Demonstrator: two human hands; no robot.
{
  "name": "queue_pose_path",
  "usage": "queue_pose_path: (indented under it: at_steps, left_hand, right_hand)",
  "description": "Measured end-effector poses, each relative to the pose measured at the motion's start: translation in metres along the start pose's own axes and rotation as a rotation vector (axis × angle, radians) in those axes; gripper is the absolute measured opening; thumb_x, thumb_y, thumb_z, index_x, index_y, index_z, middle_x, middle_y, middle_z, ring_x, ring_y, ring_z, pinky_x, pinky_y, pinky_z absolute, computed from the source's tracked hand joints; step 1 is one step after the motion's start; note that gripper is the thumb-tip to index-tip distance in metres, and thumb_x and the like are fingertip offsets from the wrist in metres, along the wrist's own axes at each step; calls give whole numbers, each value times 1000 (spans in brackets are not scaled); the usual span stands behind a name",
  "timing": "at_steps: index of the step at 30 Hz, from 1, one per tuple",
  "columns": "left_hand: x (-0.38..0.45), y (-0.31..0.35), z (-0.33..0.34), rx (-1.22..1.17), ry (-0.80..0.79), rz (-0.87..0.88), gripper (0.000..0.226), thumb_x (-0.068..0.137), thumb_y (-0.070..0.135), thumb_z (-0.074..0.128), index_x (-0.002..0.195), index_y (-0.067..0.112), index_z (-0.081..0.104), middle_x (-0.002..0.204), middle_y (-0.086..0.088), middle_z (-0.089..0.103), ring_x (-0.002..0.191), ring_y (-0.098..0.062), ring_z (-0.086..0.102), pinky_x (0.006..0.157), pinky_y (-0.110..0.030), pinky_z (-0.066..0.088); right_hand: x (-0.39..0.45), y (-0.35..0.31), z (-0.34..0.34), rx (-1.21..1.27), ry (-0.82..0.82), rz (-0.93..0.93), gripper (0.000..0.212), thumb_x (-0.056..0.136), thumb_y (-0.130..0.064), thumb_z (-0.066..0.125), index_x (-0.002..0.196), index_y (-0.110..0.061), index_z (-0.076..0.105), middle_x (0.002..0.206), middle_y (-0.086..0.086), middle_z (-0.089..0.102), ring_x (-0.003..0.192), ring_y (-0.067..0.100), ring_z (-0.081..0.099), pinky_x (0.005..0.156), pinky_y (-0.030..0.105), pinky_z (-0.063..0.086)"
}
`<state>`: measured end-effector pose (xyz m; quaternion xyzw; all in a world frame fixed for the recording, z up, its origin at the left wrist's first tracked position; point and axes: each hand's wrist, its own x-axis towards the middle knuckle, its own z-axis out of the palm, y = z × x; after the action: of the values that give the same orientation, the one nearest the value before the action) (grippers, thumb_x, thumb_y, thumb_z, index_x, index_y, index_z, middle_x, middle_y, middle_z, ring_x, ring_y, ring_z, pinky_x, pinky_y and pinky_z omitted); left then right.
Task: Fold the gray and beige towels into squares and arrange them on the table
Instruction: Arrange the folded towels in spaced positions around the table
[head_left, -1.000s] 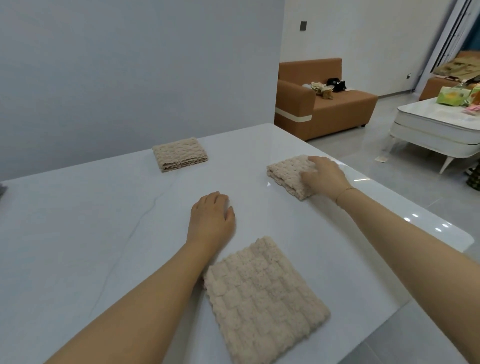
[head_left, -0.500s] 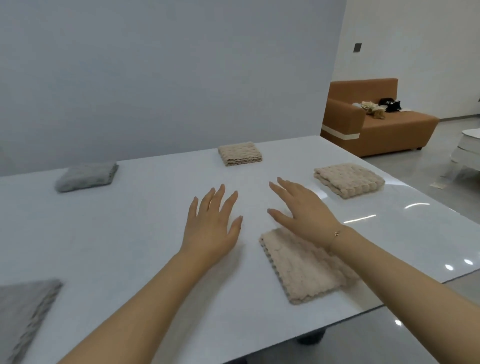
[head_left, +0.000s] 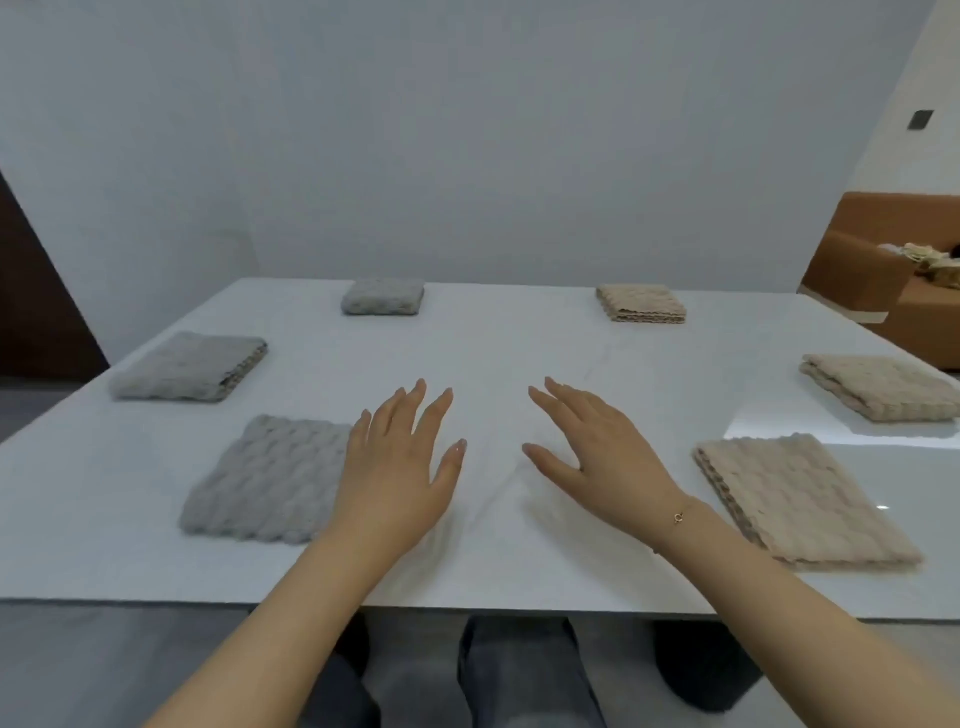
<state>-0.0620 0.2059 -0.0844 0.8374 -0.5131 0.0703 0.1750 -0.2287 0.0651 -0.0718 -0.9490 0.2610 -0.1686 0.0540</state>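
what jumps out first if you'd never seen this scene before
Two open hands hang over the middle of the white table, the left hand and right hand, fingers spread, holding nothing. Folded towels flank them in two columns: three gray towels on the left, the nearest beside the left hand, and three beige towels on the right, the nearest by the right wrist.

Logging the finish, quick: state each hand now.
Left hand: open, fingers spread, holding nothing.
Right hand: open, holding nothing.
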Motion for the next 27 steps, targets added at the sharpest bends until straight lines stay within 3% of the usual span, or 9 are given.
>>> queue_pose_path:
  at_steps: [4, 10, 14, 18, 21, 24, 27]
  left_hand:
    - [-7, -48, -4, -71, -29, -79, 61, 95, 58, 15, 151, 35, 9, 160, 7, 3, 147, -14, 1, 118, -37, 2]
    - [-4, -114, -1, -183, -41, -143, 59, 94, 55, 17, 149, 35, 16, 158, 12, 12, 144, -9, 6, 115, -28, 1]
    - [19, -154, -1, -277, -57, -200, 58, 91, 50, 22, 146, 32, 28, 154, 11, 26, 142, -7, 17, 116, -29, 9]
    - [30, -181, -6, -441, -122, -275, 49, 95, 49, 38, 143, 38, 32, 146, 24, 28, 135, 4, 20, 114, -26, 18]
    - [29, -194, -13, -562, -166, -358, 50, 92, 39, 51, 139, 33, 38, 138, 22, 37, 127, 4, 29, 108, -20, 24]
    - [32, -203, -30, -692, -257, -544, 51, 91, 26, 60, 138, 26, 41, 124, 12, 47, 112, -2, 46, 97, -17, 38]
    - [37, -203, -54, -808, -408, -736, 49, 90, 22, 62, 134, 25, 41, 116, 5, 51, 97, 3, 51, 74, -4, 41]
  right_hand:
    - [22, -47, 29, 166, -18, 44, 62, 94, -56, 36, 149, -30, 25, 157, -10, 19, 143, 8, 18, 114, 24, 15]
    - [63, -106, 81, 391, -88, 85, 56, 94, -51, 43, 146, -36, 28, 153, -20, 22, 138, -6, 16, 111, 14, 12]
    - [90, -125, 101, 431, -162, 95, 53, 93, -54, 41, 143, -36, 35, 146, -26, 27, 135, -12, 18, 108, 5, 10]
    - [102, -138, 105, 402, -236, 140, 58, 91, -60, 27, 142, -35, 35, 148, -26, 24, 139, -11, 9, 114, 12, 2]
    - [103, -141, 97, 434, -336, 203, 64, 89, -65, 20, 146, -34, 27, 150, -26, 14, 140, -11, 3, 115, 14, -2]
    - [114, -143, 77, 490, -443, 283, 74, 85, -73, 18, 145, -31, 30, 146, -24, 21, 139, -7, 14, 117, 18, 9]
    - [118, -147, 55, 587, -596, 366, 57, 95, -49, 42, 146, -27, 27, 145, -21, 21, 137, -4, 19, 116, 18, 13]
